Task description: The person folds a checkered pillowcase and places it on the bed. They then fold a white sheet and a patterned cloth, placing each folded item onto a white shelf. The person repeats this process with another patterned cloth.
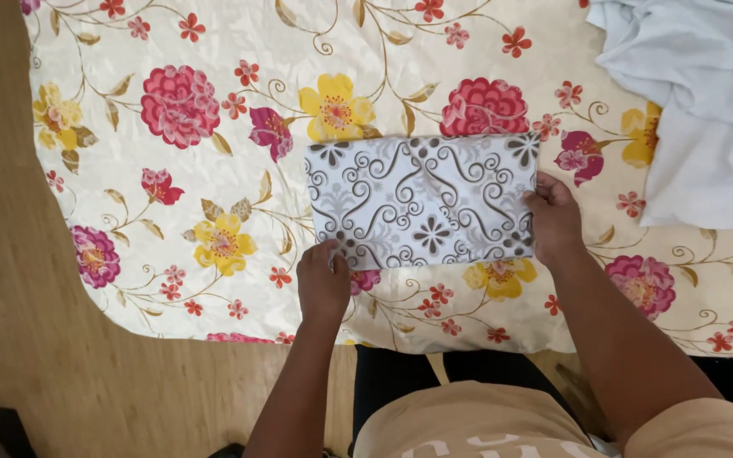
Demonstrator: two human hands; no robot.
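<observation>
Folded cloth, grey and white with dark scroll pattern: rectangular, lying flat at centre of frame on a cream floral bedspread printed with pink, yellow and red flowers. Left hand: at the lower left corner of the folded cloth, fingers curled onto its edge, pinching it. Right hand: at the right edge, fingers closed over that edge. Pale blue garment: crumpled, upper right of frame, apart from the folded cloth. Wooden floor: left and lower left of frame.
</observation>
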